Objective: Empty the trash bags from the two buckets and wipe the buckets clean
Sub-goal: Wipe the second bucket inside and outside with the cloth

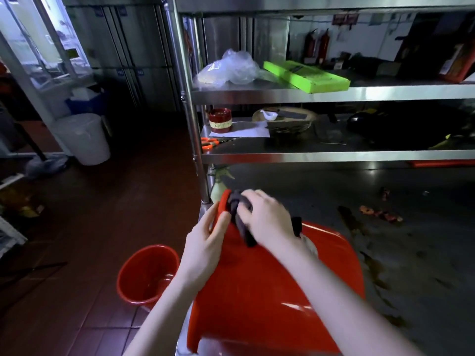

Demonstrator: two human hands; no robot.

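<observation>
On the steel worktop (385, 227), my left hand (205, 242) grips the tipped red bucket (257, 291); my right hand (267, 217) clutches a dark cloth (240, 214) on it.

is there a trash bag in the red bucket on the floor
No, the red bucket on the floor shows only its bare red inside, with no bag lining it.

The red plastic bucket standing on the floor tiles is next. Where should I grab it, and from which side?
Grip the rim of the red plastic bucket on the floor, coming from above. It stands upright with its mouth open and nothing over it. Any handle is too dim to tell. The left hand is nearer.
</observation>
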